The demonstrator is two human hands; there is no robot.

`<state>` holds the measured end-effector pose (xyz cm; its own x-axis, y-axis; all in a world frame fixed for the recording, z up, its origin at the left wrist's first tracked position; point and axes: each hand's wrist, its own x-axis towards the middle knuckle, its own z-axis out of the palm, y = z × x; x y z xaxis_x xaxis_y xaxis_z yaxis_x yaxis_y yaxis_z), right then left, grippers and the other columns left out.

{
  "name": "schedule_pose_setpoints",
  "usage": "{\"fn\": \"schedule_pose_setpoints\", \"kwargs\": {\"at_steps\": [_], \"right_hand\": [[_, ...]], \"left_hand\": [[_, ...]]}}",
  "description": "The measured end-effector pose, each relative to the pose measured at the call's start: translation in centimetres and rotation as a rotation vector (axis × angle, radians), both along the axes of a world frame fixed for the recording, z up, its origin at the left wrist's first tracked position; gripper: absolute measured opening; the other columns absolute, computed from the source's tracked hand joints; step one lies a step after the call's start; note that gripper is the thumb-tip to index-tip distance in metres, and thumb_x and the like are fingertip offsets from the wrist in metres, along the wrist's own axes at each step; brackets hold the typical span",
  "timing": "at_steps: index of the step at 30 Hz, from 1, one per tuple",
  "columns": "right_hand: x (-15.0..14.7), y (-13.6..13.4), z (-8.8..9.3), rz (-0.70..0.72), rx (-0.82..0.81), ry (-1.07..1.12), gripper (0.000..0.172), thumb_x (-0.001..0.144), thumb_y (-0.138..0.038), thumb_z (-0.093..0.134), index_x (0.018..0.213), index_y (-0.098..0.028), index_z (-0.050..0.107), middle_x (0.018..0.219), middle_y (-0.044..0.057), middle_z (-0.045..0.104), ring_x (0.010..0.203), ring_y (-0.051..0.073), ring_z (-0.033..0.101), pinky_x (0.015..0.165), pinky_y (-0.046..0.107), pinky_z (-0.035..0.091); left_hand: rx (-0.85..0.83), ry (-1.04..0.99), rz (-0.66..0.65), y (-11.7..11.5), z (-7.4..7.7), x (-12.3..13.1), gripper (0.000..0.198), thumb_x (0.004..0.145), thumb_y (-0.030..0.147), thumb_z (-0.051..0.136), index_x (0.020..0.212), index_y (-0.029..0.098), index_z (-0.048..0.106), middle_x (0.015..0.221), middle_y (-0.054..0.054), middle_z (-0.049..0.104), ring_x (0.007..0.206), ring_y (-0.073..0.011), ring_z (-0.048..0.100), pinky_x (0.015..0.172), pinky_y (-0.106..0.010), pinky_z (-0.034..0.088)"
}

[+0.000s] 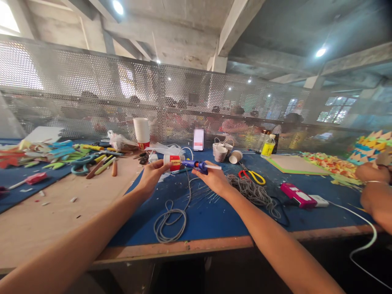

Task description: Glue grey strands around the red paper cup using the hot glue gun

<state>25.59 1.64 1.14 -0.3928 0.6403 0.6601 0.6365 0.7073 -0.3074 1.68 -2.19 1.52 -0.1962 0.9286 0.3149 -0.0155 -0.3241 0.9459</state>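
My left hand (152,174) is closed on a red and white paper cup (175,162), which lies on its side in my grip. In my right hand (212,179) is a blue glue gun (196,165), its nozzle end at the cup and a pale glue stick (213,167) poking out of its back. Grey cord (172,224) lies coiled on the blue mat below the cup. To the right of my right hand is a tangled heap of grey cord (249,190).
A stack of paper cups (141,132) and a phone (198,139) stand at the back, near cord-wrapped cups (220,152). Scissors (257,177), a pink power bank (297,195) and a yellow bottle (268,147) are rightward. Another person's arm (378,200) reaches in at far right.
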Motion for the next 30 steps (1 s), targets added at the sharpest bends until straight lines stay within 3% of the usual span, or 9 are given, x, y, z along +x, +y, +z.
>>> {"fn": "schedule_pose_setpoints", "kwargs": {"at_steps": [3, 12, 22, 30], "right_hand": [[0.02, 0.04, -0.01, -0.001, 0.008, 0.021, 0.030, 0.092, -0.050, 0.064, 0.089, -0.021, 0.064, 0.084, 0.002, 0.064, 0.069, 0.016, 0.057, 0.063, 0.028, 0.038], [0.12, 0.32, -0.06, -0.009, 0.009, 0.049, 0.029, 0.091, -0.050, 0.065, 0.088, -0.021, 0.066, 0.082, 0.002, 0.065, 0.067, 0.016, 0.057, 0.061, 0.028, 0.037], [0.20, 0.00, 0.34, -0.004, 0.013, 0.061, 0.028, 0.093, -0.048, 0.064, 0.092, -0.020, 0.067, 0.084, 0.003, 0.067, 0.073, 0.018, 0.062, 0.065, 0.027, 0.043], [0.25, 0.31, 0.28, -0.075, 0.014, 0.091, 0.031, 0.092, -0.050, 0.064, 0.091, -0.020, 0.068, 0.088, 0.006, 0.071, 0.078, 0.020, 0.066, 0.067, 0.027, 0.046]], "left_hand": [[-0.025, -0.012, -0.009, -0.11, 0.14, 0.09, 0.028, 0.070, 0.043, 0.083, 0.080, 0.017, 0.079, 0.087, -0.008, 0.079, 0.084, -0.0250, 0.068, 0.079, -0.034, 0.048], [-0.036, -0.045, -0.076, -0.40, 0.27, 0.32, 0.036, 0.072, 0.042, 0.083, 0.096, 0.015, 0.080, 0.090, -0.008, 0.080, 0.087, -0.0240, 0.069, 0.083, -0.034, 0.049], [-0.015, -0.033, -0.116, -0.26, -0.04, 0.09, 0.044, 0.073, 0.043, 0.083, 0.105, 0.013, 0.079, 0.097, -0.011, 0.080, 0.095, -0.0293, 0.071, 0.092, -0.040, 0.049], [-0.018, -0.010, -0.133, -0.17, -0.18, -0.08, 0.032, 0.075, 0.039, 0.082, 0.097, 0.016, 0.080, 0.090, -0.008, 0.079, 0.081, -0.0217, 0.069, 0.076, -0.031, 0.050]]}}
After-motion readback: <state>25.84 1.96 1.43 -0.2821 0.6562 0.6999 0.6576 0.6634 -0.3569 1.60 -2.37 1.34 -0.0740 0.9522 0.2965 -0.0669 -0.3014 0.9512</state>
